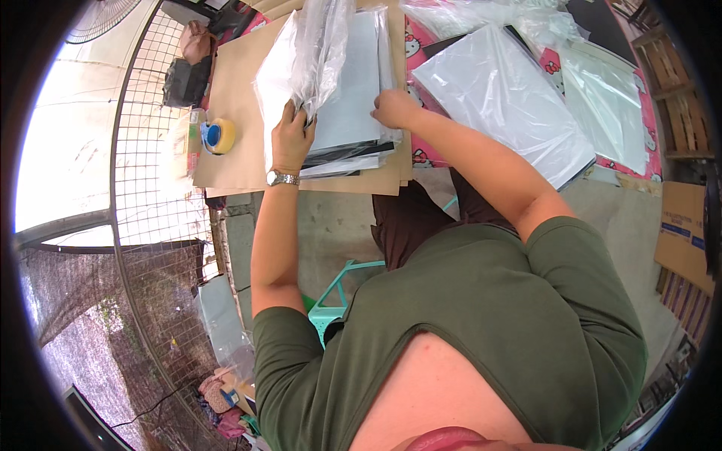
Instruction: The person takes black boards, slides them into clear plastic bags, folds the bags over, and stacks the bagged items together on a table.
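My left hand (292, 143), with a wristwatch above it, is closed on a bunched clear plastic bag (323, 64) at the left side of a stack. The plastic rises from my fingers toward the far edge of the table. Under and beside it lie flat pale sheets (346, 113), with black and white edges showing at the near side. My right hand (397, 110) is at the stack's right edge, fingers curled inward. What those fingers pinch, if anything, is hidden. Brown cardboard (233, 167) lies beneath the stack.
A roll of yellow tape with a blue dispenser (216, 137) sits on the cardboard's left. To the right, a plastic-wrapped board (504, 98) and clear plastic sleeves (609, 113) rest on a pink patterned cover. A wire mesh (143, 135) stands left; a teal stool (327, 312) is below.
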### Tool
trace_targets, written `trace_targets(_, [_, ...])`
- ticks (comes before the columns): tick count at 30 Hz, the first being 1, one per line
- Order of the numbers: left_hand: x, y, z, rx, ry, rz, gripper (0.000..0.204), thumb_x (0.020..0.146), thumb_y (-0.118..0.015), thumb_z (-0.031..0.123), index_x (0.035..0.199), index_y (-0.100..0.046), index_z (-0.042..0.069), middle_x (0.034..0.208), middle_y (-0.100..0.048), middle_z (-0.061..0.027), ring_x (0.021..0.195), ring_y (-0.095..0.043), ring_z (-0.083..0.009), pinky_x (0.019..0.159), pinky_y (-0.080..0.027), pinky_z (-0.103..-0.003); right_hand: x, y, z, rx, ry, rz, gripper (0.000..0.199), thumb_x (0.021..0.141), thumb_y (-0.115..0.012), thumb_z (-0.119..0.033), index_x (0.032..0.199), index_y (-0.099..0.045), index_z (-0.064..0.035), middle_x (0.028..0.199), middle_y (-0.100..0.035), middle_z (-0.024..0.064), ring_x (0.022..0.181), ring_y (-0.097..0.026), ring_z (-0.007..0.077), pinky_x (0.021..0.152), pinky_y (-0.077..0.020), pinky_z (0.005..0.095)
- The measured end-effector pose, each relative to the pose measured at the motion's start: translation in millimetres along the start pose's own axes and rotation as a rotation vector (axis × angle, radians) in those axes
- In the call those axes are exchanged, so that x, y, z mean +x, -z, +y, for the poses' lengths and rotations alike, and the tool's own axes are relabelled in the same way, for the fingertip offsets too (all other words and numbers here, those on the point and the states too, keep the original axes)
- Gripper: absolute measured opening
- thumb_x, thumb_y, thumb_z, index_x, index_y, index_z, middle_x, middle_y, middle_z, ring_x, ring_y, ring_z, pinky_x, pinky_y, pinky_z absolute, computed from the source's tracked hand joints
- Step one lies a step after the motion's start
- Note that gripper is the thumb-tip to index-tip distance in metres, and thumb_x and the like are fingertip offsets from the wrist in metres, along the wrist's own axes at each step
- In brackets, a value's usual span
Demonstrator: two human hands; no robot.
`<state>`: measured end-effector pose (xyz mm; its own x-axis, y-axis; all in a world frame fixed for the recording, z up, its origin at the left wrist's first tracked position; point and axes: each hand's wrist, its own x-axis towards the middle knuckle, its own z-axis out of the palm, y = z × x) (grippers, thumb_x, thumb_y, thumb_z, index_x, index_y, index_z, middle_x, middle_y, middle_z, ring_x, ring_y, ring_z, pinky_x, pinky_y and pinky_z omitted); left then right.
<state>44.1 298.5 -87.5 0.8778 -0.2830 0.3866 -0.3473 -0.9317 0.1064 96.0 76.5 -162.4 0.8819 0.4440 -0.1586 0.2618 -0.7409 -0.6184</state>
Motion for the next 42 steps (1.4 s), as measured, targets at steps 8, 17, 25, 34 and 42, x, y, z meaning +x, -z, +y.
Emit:
trace_targets(8, [-3,1,3,-0.004,-0.025,0.018,0.023,0.078,-0.067,0.023,0.084,-0.058,0.003,0.109,-0.055,-0.0172,0.070,-0.061,-0.0312,0.058,-0.051,-0.036,15,50,-47,-0.141,0.277,0.094,0.034,0.085,-0.043,-0.028,0.090,-0.066,-0.0031,0.090,-0.063,0.0202,0.085,-0.060,0.0368,0.077,-0.0483,0.0435])
trace_targets(17, [-3,2,1,0.007,-0.031,0.022,0.025,0.076,-0.068,0.023,0.091,-0.061,0.004,0.111,-0.055,-0.0161,0.075,-0.062,-0.0307,0.060,-0.052,-0.037,13,66,-74,1.163,-0.044,0.048,0.022,0.087,-0.050,-0.015,0.093,-0.059,0.0037,0.093,-0.060,0.0113,0.081,-0.062,0.0220,0.064,-0.0564,0.0344])
trace_targets(25, [-8,4,-10,-0.102,-0.133,-0.026,0.040,0.073,-0.068,0.034,0.098,-0.059,0.004,0.115,-0.051,-0.0198,0.083,-0.060,-0.0365,0.066,-0.051,-0.041,13,54,-71,1.448,-0.030,0.097,0.021,0.087,-0.050,-0.010,0.101,-0.053,0.0062,0.095,-0.058,0.0141,0.083,-0.061,0.0254,0.064,-0.0581,0.0380])
trace_targets(34, [-6,2,-5,0.013,-0.247,-0.084,0.044,0.074,-0.067,0.034,0.106,-0.058,0.004,0.119,-0.049,-0.0225,0.088,-0.059,-0.0371,0.070,-0.051,-0.041,23,29,-55,1.768,-0.171,0.121,0.020,0.091,-0.044,-0.012,0.104,-0.044,0.0022,0.099,-0.054,0.0145,0.090,-0.059,0.0294,0.076,-0.0532,0.0449])
trace_targets(42, [-4,-7,-2,0.100,-0.113,-0.144,0.043,0.065,-0.065,0.009,0.107,-0.058,0.008,0.121,-0.049,-0.0241,0.090,-0.061,-0.0327,0.074,-0.053,-0.038,17,-3,-4,0.862,-0.241,0.017,0.028,0.086,-0.051,-0.017,0.105,-0.053,0.0049,0.095,-0.059,0.0162,0.086,-0.061,0.0266,0.071,-0.0534,0.0413])
